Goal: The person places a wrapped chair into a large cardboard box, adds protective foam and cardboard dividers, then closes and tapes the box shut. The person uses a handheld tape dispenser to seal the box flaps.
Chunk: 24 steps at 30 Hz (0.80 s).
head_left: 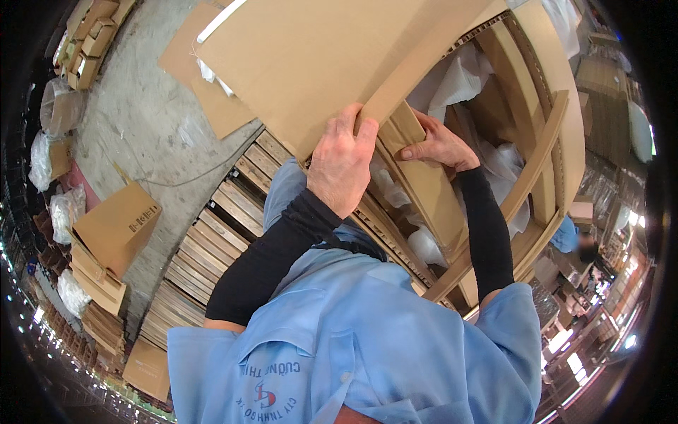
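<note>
My left hand (pixel 342 161) is closed round the near edge of a wide brown cardboard flap (pixel 304 63), where the edge folds over into a narrow strip. Just to its right, my right hand (pixel 446 145) pinches a long folded cardboard piece (pixel 427 184), thumb on top and fingers partly hidden behind it. That piece lies slanted inside a large open cardboard box (pixel 575 92) with thick corrugated walls. White foam wrap (pixel 462 81) and clear plastic show inside the box. A long narrow cardboard strip (pixel 526 180) crosses its right side, beside my right forearm.
Stacked wooden pallets (pixel 212 244) stand left of my body. Flat cardboard (pixel 205 92) lies on the concrete floor (pixel 141 106) at upper left. An open carton (pixel 120 226) and plastic-wrapped bundles line the far left. Another person in blue (pixel 565 234) is off to the right.
</note>
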{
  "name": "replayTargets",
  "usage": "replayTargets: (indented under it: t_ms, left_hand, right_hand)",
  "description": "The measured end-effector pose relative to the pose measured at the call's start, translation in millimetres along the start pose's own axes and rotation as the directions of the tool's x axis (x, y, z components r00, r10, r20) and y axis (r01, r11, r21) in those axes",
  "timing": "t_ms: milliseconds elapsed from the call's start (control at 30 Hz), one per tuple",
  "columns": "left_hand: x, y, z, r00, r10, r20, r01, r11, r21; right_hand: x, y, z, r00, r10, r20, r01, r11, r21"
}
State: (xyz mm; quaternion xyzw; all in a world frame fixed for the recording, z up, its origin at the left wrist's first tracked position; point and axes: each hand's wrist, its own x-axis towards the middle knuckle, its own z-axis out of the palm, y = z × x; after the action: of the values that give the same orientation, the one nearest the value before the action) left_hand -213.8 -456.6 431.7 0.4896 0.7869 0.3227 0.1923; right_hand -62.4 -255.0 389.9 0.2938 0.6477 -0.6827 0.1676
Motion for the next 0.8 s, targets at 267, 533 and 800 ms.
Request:
replayTargets:
  t_ms: [267,533,800]
  left_hand:
    - [-2,-5,3,0.994,0.098,-0.056,-0.071,0.927,0.37]
    - [6,-6,-30,0.979,0.161,0.128,-0.195,0.925,0.327]
    - [21,-7,-42,0.959,0.139,0.248,-0.19,0.962,0.197]
  right_hand:
    - [3,8,1,0.984,-0.172,0.056,0.171,0.985,0.011]
    - [3,-3,12,0.978,-0.199,0.062,0.198,0.98,0.033]
    - [5,7,13,0.979,-0.192,0.067,0.182,0.974,0.137]
